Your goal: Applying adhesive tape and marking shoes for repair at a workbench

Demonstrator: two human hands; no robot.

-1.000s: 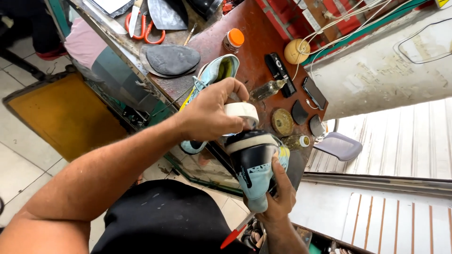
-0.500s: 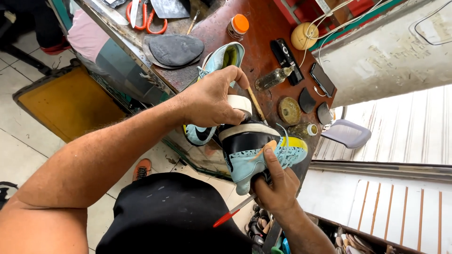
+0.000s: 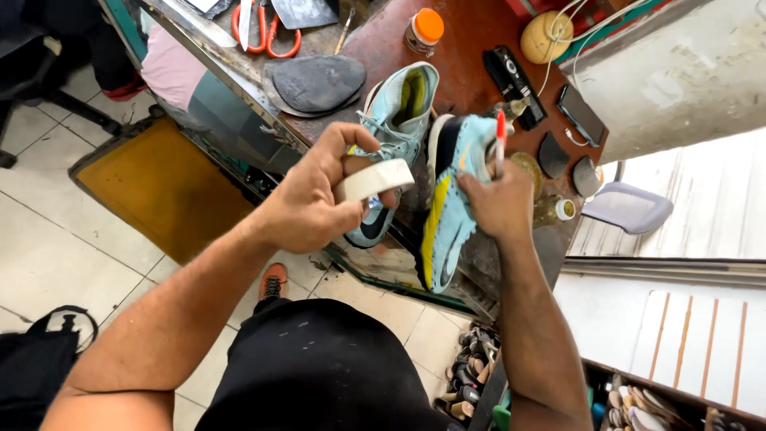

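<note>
So my left hand (image 3: 307,209) is wrapped around a roll of white tape (image 3: 373,179), held just over the edge of the tabletop (image 3: 471,48). My right hand (image 3: 501,203) grips a light blue shoe (image 3: 448,203) with a yellow sole, plus a red pen (image 3: 500,136) sticking up. Its matching shoe (image 3: 403,108) lies on the tabletop right behind, beside a dark sole piece (image 3: 317,82).

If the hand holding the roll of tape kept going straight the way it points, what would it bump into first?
Probably the light blue shoe lying on the table. The left hand with the tape roll points up and right at it; how far above it the hand is, I can't tell.
</note>
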